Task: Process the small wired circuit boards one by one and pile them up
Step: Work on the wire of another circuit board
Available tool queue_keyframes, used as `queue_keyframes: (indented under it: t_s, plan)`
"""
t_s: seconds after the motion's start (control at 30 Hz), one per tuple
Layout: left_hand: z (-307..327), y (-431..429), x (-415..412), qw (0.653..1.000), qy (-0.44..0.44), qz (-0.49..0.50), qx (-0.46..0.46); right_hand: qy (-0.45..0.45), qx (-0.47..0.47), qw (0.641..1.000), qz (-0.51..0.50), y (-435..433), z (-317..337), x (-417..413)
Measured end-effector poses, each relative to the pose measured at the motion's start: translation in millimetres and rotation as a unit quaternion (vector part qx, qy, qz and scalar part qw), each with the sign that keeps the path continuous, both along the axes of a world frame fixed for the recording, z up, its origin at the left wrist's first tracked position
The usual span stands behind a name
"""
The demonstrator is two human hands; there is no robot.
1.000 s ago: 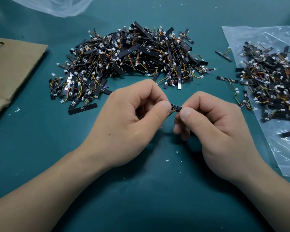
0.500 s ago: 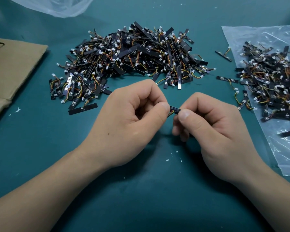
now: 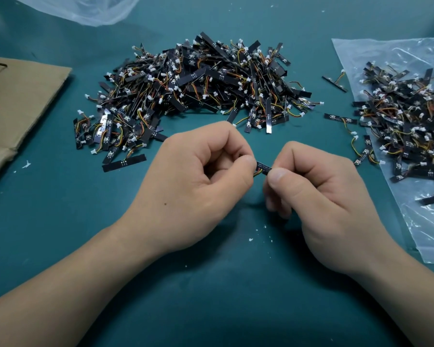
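A small black circuit board (image 3: 263, 168) with coloured wires is pinched between my two hands above the green mat. My left hand (image 3: 196, 186) pinches its left end between thumb and curled forefinger. My right hand (image 3: 318, 196) pinches the right end the same way. Most of the board is hidden by my fingers. A large pile of boards (image 3: 198, 91) lies behind my hands. A second pile (image 3: 411, 116) lies at the right on a clear plastic bag (image 3: 426, 221).
A flat piece of cardboard (image 3: 23, 101) lies at the left edge. Crumpled clear plastic (image 3: 85, 8) sits at the top left. A few loose boards (image 3: 340, 120) lie between the two piles. White crumbs dot the green mat (image 3: 211, 284).
My hands have stayed nearly in place. The right hand has drifted slightly toward the left hand, and less of the board shows between the thumbs.
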State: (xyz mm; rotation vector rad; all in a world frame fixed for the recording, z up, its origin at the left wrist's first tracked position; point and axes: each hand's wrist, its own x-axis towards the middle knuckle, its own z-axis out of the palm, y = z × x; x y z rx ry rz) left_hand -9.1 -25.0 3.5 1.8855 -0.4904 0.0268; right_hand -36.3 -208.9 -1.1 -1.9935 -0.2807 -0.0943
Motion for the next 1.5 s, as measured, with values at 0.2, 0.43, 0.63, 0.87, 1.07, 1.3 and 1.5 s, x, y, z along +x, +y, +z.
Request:
queue_keyframes:
  t_s: [0.2, 0.43, 0.63, 0.87, 1.07, 1.3, 1.5]
  plan:
    - [-1, 1, 3, 1.000, 0.018, -0.012, -0.003, -0.009, -0.015, 1.000, -0.001, 0, 0, -1]
    - [-1, 2, 1, 1.000, 0.007, -0.016, -0.006, -0.002, -0.016, 1.000, -0.005, 2, -1, -2]
    - [-1, 2, 3, 1.000, 0.004, -0.007, -0.023, 0.002, -0.050, 0.998, 0.022, 3, -1, -3]
    - [-1, 2, 2, 0.995, -0.047, 0.084, 0.003, -0.103, 0.135, 0.981, -0.095, 0, -2, 1]
    - [-6, 1, 6, 0.946, -0.045, 0.155, 0.280, -0.014, 0.136, 0.988, -0.071, 2, -7, 6]
    - [-11, 1, 4, 0.932, -0.057, 0.125, 0.335, -0.007, 0.067, 0.997, -0.037, 3, -5, 2]
    - [-9, 0, 4, 0.908, -0.043, 0.120, 0.400, -0.005, 0.041, 0.999, -0.022, 4, -5, 0]
